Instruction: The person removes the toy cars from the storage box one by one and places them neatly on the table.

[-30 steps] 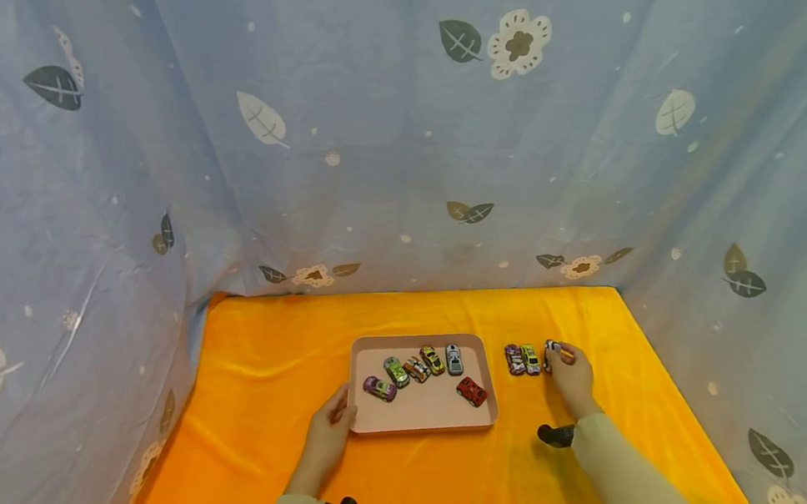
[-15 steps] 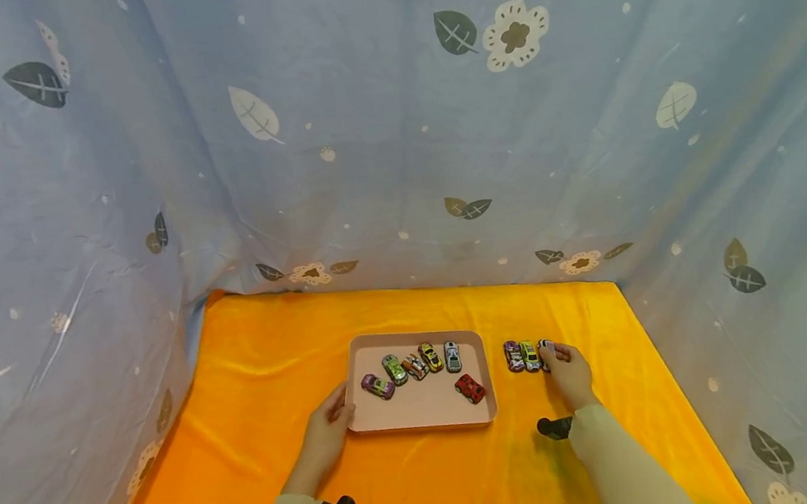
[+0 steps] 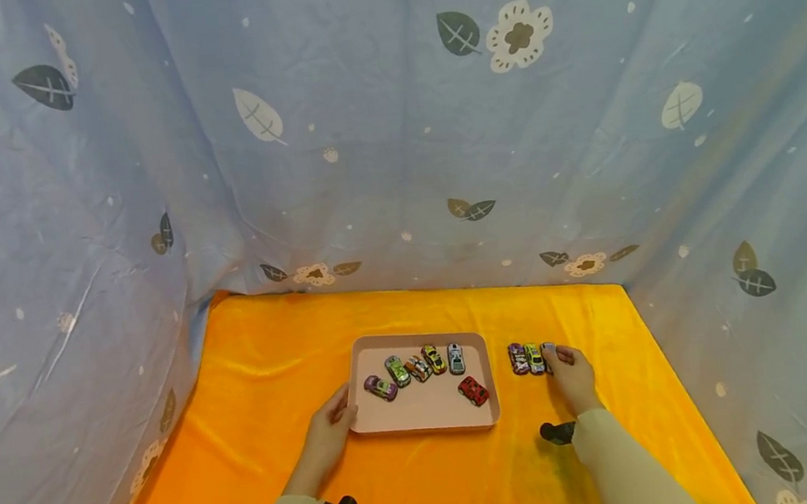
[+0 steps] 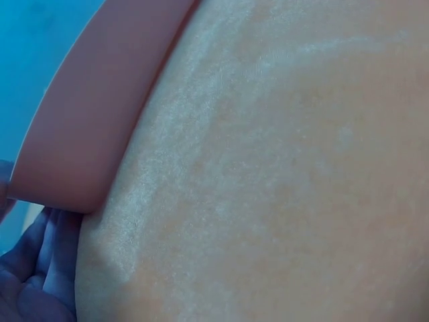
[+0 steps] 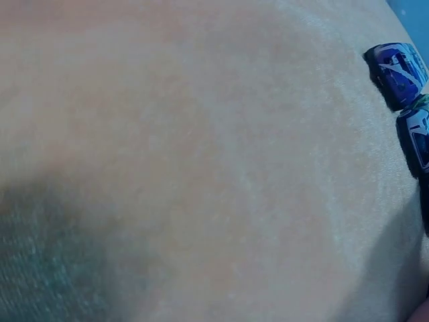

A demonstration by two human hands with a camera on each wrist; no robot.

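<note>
Head view shows us the left hand at the near left side of the pink tray, its grip pinching the rim with the thumb along the edge; from the left wrist we see curled fingers against the tray's corner, though we cannot tell how far beneath it they reach. Right of the tray, the right hand has its grip drawn in around a small white car, fingers and thumb partly covering it. We make out that forearm slanting in from the near right of the tray, fingertips turned toward the tray, while the other slants in from its near left; both wear pale sleeves and black wrist devices. Between the tray and the held car stand a yellow-green car and, nearer the tray, a purple car, side by side. Within the tray we count six more cars, a red car toward its right side and five in a loose row. Orange cloth lies beneath the tray.
</note>
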